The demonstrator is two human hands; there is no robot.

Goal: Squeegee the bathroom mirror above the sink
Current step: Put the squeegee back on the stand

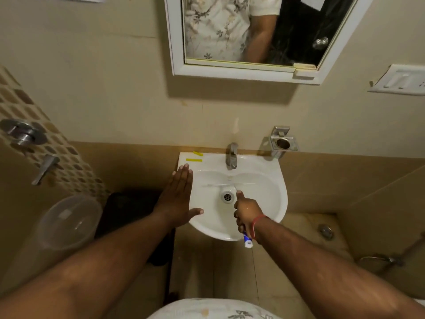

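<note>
The mirror [230, 31] in a white frame hangs on the wall above the white sink [276, 178] and reflects a person's patterned shirt and arm. My right hand [247, 211] is shut on a squeegee [247, 241] with a blue and white handle. The handle end sticks out below my fist, and its thin pale blade lies across the basin just above the drain. My left hand [178, 196] is flat and open, fingers together, over the sink's left rim, holding nothing.
A steel tap [231, 156] stands at the sink's back, with yellow strips [194, 160] on the rim. A tumbler holder [281, 143] and switch plate [400, 80] are on the right wall. A clear bucket [69, 222] and dark bin [128, 215] stand left.
</note>
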